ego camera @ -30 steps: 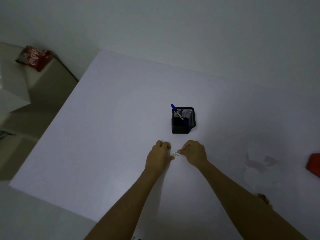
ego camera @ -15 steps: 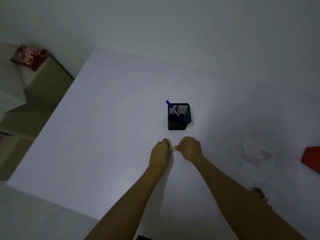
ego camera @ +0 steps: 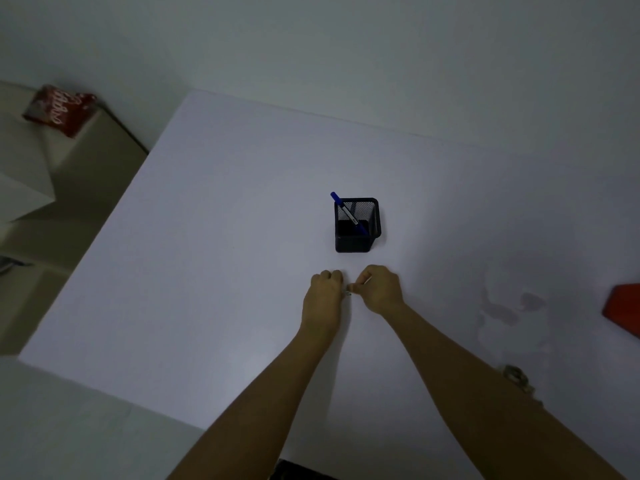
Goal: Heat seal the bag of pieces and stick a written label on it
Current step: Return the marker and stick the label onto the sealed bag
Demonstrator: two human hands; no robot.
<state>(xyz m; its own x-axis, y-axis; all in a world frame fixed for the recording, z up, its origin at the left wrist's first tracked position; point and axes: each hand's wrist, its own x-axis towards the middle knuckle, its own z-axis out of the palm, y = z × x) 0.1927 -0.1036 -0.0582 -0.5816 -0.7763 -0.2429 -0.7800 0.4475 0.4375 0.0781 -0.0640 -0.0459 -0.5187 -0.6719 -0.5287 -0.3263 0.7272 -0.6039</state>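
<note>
Both hands meet on the white table [ego camera: 207, 271], just in front of a black mesh pen holder [ego camera: 356, 233]. A small white label [ego camera: 348, 291] is pinched between them. My left hand [ego camera: 323, 299] is curled on its left end; my right hand [ego camera: 381, 292] pinches the right end, with a thin white strip sticking up from its fingers. A blue pen [ego camera: 348, 213] leans inside the holder. A clear plastic bag [ego camera: 509, 306], faint against the table, lies to the right of my right arm.
A red object [ego camera: 623, 313] sits at the table's right edge. On a beige ledge to the far left lies a red printed packet [ego camera: 59, 109]. A small metallic thing [ego camera: 516, 374] shows behind my right forearm. The table's left and front edges are near.
My hands have drawn closer together, so less of the label shows between them. The whole scene has shifted slightly in the view as my head moved.
</note>
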